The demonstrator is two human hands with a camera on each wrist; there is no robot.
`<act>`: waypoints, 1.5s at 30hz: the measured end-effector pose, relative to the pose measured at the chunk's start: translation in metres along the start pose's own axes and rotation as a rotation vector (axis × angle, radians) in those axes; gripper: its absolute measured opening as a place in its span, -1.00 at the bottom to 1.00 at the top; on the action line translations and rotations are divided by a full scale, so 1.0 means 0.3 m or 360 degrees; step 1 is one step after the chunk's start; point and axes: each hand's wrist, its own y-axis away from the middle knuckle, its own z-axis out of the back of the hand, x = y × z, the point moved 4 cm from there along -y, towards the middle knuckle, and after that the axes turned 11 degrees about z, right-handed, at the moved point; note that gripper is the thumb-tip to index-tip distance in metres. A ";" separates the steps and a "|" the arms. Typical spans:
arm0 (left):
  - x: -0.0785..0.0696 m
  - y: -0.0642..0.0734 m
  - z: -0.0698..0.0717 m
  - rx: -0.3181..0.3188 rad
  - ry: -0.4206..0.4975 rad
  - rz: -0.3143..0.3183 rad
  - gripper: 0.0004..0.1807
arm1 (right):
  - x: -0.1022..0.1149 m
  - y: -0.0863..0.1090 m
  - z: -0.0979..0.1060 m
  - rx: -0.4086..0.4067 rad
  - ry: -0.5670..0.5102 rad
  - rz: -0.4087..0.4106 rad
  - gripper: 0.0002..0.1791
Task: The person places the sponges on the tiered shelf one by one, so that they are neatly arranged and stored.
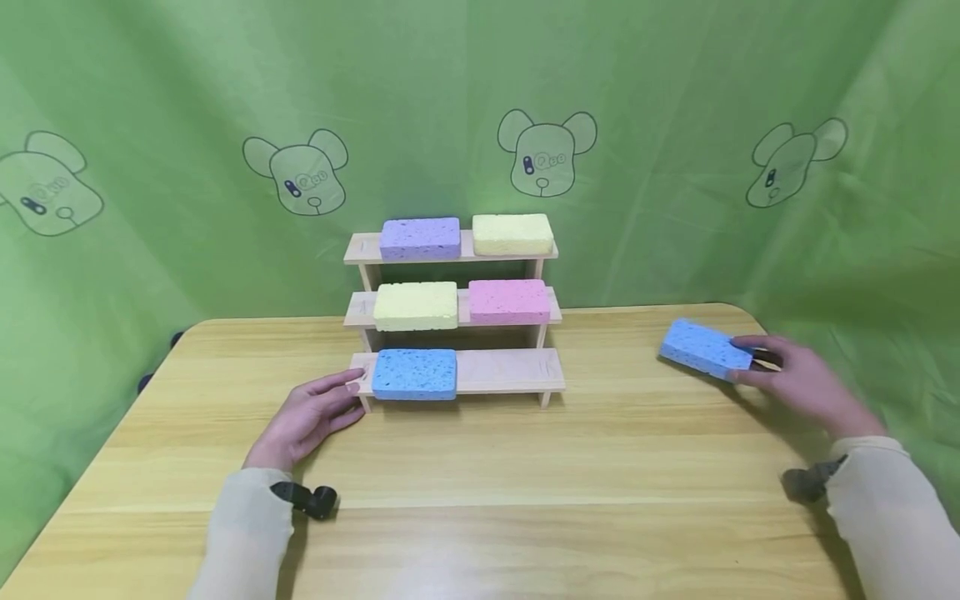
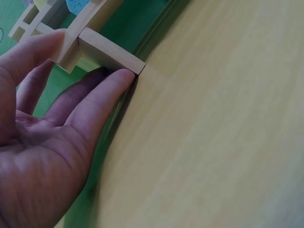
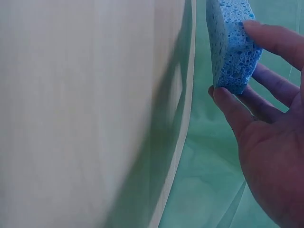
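My right hand (image 1: pixel 810 383) grips one end of a blue sponge (image 1: pixel 701 346) over the right side of the table. In the right wrist view, the fingertips press on opposite sides of this pitted blue sponge (image 3: pixel 235 47). My left hand (image 1: pixel 311 421) touches the left end of a three-tier wooden rack (image 1: pixel 510 371) at its lowest step. The left wrist view shows extended fingers against the plank's end and the leg (image 2: pixel 111 52). Another blue sponge (image 1: pixel 414 373) lies on the left part of that step, beside a stretch of bare plank.
On the middle step sit a yellow sponge (image 1: pixel 416 306) and a pink sponge (image 1: pixel 510 302). The top step bears a purple sponge (image 1: pixel 420 238) and another yellow sponge (image 1: pixel 512 234). A green curtain (image 1: pixel 637 242) hangs behind the wooden table (image 1: pixel 525 483).
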 end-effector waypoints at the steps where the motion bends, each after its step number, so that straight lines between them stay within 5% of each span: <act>1: -0.001 0.001 -0.001 0.0003 -0.0001 0.0002 -0.58 | 0.005 0.000 -0.002 0.0004 -0.0005 0.0002 -0.17; 18: -0.003 0.006 0.015 -0.0007 -0.0001 -0.0010 -0.59 | 0.083 0.007 -0.041 -0.0048 -0.0051 0.0083 -0.27; 31: -0.004 0.014 0.021 -0.0007 -0.0013 -0.0026 -0.55 | 0.197 -0.005 -0.073 -0.0156 -0.0202 0.0305 -0.42; 45: 0.004 0.000 0.013 0.0001 -0.0007 -0.0016 -0.58 | 0.213 0.024 -0.093 -0.0160 -0.0248 0.0363 -0.41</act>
